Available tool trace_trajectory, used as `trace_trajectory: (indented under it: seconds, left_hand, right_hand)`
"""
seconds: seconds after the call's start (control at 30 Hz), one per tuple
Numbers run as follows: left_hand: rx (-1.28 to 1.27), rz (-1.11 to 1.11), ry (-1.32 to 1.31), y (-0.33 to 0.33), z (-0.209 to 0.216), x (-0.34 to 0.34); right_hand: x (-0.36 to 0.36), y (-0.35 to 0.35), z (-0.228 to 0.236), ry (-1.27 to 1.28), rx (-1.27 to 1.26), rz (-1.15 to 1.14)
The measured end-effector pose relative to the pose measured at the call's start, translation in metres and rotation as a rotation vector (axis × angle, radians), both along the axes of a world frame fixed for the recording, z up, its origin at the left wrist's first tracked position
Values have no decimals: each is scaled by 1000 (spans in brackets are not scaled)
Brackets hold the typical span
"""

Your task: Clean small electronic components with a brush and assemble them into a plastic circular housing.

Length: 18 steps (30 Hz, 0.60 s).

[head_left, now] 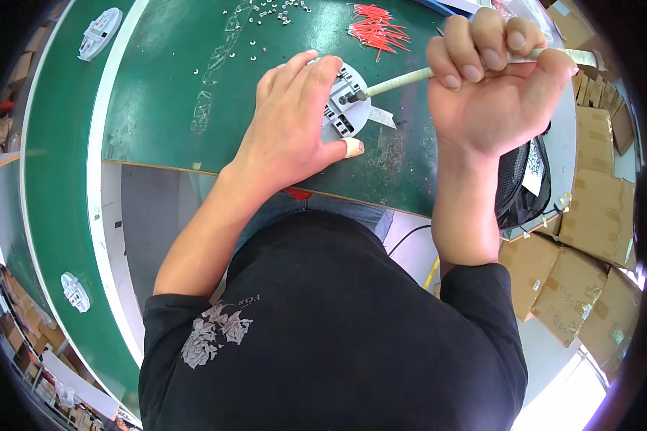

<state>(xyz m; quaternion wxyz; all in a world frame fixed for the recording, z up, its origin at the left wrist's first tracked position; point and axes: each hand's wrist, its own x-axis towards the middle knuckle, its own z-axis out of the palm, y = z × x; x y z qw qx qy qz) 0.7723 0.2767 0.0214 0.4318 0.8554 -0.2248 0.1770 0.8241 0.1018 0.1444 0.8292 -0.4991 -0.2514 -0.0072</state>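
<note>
On the green worktable, my left hand (291, 118) lies over a round grey plastic part (361, 111) and grips its edge. The thumb, wrapped at its tip, presses near the part's front edge, and the fingers hide its left side. Black fittings show on the part's top. My right hand (485, 93) is raised to the right, palm up, with its fingers curled round a long rod wrapped in pale tape (402, 79). The rod's dark, socket-like end meets the part near its middle. A pale strip (383, 117) sticks out from beside the part.
Red wires (377, 30) lie in a pile at the back, with small metal pieces (273, 11) scattered left of them. Similar grey parts (99, 34) sit on a green conveyor (57, 179) at the left. A black mesh basket (512, 187) and cardboard boxes (589, 208) stand at the right.
</note>
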Motion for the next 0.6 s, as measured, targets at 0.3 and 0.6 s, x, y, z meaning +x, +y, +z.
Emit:
trace_trajectory:
  seconds: [0.3,0.6]
  left_hand:
    - [6,22,10,-3,0,3]
    - [-8,-5,-13,-45,-2,12]
  right_hand:
    - [5,21,-10,14,-76,90]
    - [-9,15,-26,-271,-367,-84]
